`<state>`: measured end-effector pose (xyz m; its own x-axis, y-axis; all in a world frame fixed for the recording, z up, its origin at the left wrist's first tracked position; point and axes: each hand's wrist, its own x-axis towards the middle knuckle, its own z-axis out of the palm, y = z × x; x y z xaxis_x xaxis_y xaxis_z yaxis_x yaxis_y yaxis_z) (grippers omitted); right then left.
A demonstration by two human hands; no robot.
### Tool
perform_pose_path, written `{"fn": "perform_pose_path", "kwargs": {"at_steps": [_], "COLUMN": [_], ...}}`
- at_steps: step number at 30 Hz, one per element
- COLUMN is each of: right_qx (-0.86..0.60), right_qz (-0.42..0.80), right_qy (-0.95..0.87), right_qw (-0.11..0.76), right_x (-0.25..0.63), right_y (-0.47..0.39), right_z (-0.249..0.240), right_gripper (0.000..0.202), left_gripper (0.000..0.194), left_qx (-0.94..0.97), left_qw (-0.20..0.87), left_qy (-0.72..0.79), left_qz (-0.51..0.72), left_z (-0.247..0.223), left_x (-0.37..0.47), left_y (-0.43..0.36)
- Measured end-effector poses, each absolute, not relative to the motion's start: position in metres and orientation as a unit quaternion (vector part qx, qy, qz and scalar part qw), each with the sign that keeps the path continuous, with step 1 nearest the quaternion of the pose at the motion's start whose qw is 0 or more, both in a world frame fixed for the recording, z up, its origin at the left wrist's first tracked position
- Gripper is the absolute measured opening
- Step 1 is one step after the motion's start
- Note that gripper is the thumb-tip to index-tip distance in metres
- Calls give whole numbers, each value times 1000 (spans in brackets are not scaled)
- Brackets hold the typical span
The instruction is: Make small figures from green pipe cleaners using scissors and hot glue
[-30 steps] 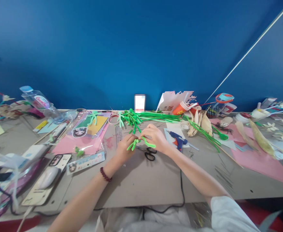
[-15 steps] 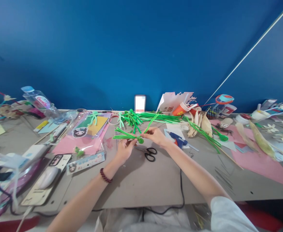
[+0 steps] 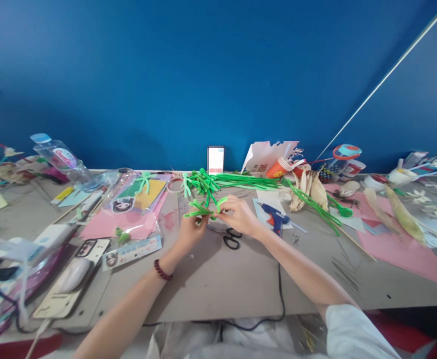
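Note:
Green pipe cleaners (image 3: 198, 210) are gathered in a small bundle between my two hands, above the middle of the table. My left hand (image 3: 193, 230) is closed round the bundle, whose loose ends stick out to the left. My right hand (image 3: 236, 215) pinches the bundle's right end, with a bent green stem showing above the fingers. The fingertips of both hands nearly meet and partly hide the joint. Just below lie black-handled scissors (image 3: 231, 242), their blades partly under my hands. Behind is a pile of green pipe cleaners (image 3: 203, 183).
A blue glue gun (image 3: 276, 217) lies right of my right hand, its cord running to the table's front edge. On the left are a phone (image 3: 69, 279), a plastic bottle (image 3: 62, 158) and pink paper (image 3: 104, 224). Dried husks (image 3: 317, 194) lie at the right.
The bundle has turned in my hands, its left ends now shorter in view and fanned upward. My left hand has rolled over, and the long stem at my right hand is bent down.

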<state>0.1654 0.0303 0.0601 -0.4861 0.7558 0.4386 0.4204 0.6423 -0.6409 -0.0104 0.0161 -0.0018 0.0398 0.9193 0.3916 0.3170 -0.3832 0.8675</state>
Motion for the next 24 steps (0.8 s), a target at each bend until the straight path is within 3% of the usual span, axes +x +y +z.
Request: {"fn": "perform_pose_path", "kwargs": {"at_steps": [4, 7, 13, 19, 24], "right_qx": [-360, -414, -457, -457, -445], "right_qz": [236, 271, 490, 617, 627], "right_qy": [-826, -785, -652, -549, -529], "right_qw": [365, 373, 354, 331, 360], "right_x": [171, 174, 174, 168, 161], "right_y": [35, 43, 55, 58, 55], "right_z": [59, 55, 44, 31, 28], "right_gripper": [25, 24, 32, 37, 34], "left_gripper": [12, 15, 14, 16, 28], "left_qx": [765, 794, 795, 712, 516], "left_qw": [173, 147, 151, 263, 427], "left_qy": [394, 367, 346, 426, 487], "left_qz": [478, 461, 475, 493, 561], "left_z": [-5, -1, 2, 2, -3], "left_x": [-11, -11, -10, -9, -9], "left_y": [14, 12, 10, 11, 16]}}
